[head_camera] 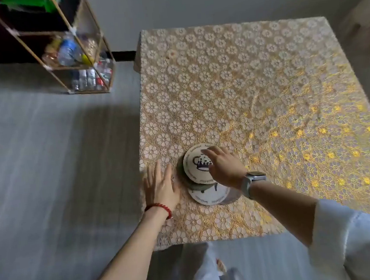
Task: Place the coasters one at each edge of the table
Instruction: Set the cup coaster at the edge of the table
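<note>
Cream coasters (195, 162) lie stacked face-up; fingers (211, 153) of right hand (226, 169) rest relaxed on top, left hand (160, 187) flat.

Items we log: one worktop (253, 88) under gold floral lace. Near its near-left corner, stacked round coasters: the top coaster (196, 164), with a mug print, and a lower coaster (209, 195) offset toward us. Hands: left hand (161, 185), red bracelet (161, 206), flat beside the stack; right hand (224, 166), watch (252, 179), fingers over the top coaster, grip unclear. On the floor, a wire rack (94, 91) of bottles (69, 49).
</note>
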`<state>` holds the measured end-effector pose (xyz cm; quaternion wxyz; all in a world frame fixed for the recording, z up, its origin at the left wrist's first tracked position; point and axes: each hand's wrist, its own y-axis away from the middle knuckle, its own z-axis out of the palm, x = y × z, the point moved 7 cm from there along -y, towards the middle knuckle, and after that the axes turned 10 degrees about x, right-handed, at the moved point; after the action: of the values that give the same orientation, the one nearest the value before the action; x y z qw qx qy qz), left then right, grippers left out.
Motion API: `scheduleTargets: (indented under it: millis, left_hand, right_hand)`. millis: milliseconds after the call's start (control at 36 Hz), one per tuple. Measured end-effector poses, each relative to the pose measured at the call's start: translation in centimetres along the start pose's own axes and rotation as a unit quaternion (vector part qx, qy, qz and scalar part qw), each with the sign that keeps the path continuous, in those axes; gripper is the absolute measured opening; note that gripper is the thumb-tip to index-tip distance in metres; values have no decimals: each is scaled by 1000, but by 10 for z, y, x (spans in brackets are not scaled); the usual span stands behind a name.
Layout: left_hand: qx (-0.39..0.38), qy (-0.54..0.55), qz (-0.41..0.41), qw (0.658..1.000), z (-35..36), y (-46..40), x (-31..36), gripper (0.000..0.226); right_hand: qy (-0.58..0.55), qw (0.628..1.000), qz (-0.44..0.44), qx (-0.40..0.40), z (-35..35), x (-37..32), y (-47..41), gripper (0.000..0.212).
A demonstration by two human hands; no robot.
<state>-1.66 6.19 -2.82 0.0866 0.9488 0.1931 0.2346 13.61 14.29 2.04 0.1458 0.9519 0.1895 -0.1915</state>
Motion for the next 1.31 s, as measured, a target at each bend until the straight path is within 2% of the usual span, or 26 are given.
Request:
scheduleTargets:
  millis: [139, 278, 389, 500, 583, 667, 722, 861, 1028, 1194, 1306]
  left_hand:
    - [10, -54, -5, 998, 12, -25, -14, 64]
    - [29, -80, 8, 996, 22, -23, -21, 56]
    - [28, -92, 7, 995, 21, -22, -20, 55]
    - [25, -76, -15, 997, 16, -22, -13, 59]
    - [53, -4, -63, 997, 6, -27, -3, 59]
    - [100, 76, -136, 983, -2, -25, 10, 49]
    - [121, 87, -156, 977, 0, -17, 24, 49]
    - [157, 76, -83, 981, 20, 24, 88, 47]
    - [135, 93, 9, 986, 71, 94, 156, 51]
    - [73, 61, 31, 995, 119, 132, 178, 60]
    - [35, 1, 28, 999, 135, 135, 174, 68]
  right_hand:
    - [91, 988, -100, -75, 19, -14, -53, 74]
    - [138, 977, -144, -74, 28, -12, -68, 62]
    - [134, 980, -143, -20, 17, -6, -71, 40]
    - [39, 995, -91, 15, -8, 14, -64, 22]
    - [-20, 999, -16, 38, -26, 48, -43, 14]
    - [-99, 990, 82, 56, -38, 95, -10, 11]
    - [-136, 980, 132, 68, -42, 123, 17, 14]
    - [-186, 957, 215, 62, -34, 181, 85, 24]
    - [-229, 923, 296, 87, -20, 229, 151, 22]
    - [-249, 915, 307, 84, -16, 242, 171, 18]
    - [-227, 927, 289, 76, -15, 244, 170, 15]
